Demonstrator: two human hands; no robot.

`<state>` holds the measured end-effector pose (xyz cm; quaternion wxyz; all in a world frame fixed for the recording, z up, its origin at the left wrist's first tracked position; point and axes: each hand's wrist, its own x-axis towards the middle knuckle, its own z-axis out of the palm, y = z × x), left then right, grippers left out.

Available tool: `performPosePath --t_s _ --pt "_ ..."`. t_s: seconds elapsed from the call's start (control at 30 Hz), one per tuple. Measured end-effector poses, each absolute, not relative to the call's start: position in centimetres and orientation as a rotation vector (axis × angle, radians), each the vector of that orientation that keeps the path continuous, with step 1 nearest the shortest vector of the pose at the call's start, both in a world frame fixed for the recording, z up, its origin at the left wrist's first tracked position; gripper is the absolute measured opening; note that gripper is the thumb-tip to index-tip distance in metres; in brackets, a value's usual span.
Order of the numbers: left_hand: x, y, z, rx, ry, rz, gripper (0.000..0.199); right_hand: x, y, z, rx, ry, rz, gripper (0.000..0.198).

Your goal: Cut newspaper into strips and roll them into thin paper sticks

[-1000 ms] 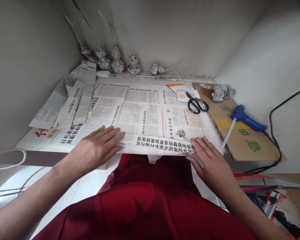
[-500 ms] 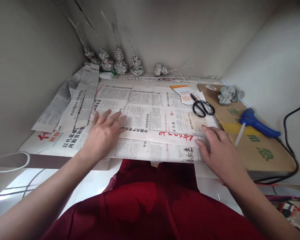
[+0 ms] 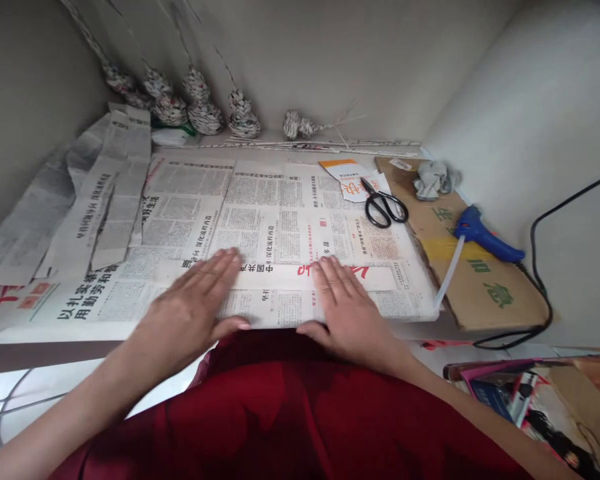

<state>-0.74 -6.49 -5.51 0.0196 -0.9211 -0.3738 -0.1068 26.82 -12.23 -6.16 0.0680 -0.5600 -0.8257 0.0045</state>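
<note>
Our newspaper strip lies just inside the table's front edge, beneath our left hand and right hand, both flat, grasping nothing. Newsprint spreads beyond toward the scissors; lower right, an open container holds black cord.

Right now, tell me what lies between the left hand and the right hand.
In the head view, a newspaper strip with black and red print lies there atop larger newspaper sheets, between left hand and right hand.
</note>
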Motion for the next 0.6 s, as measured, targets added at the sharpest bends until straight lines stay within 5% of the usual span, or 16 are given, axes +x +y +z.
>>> performPosePath --t_s 0.17,0.4,0.6 --pt "-4.8 -5.2 -5.2 -2.869 -1.199 -0.358 0.069 32.1 -14.4 -6.0 -1.929 -2.341 -0.129 0.091" --pt "-4.4 -4.2 -5.5 -2.845 -1.190 -0.710 0.054 33.4 -14.5 -4.4 -1.881 -2.194 -0.054 0.048" --pt "-4.5 -3.7 -5.1 -2.802 -1.081 -0.747 0.038 33.5 -14.0 -3.9 -1.752 -2.217 -0.070 0.046"
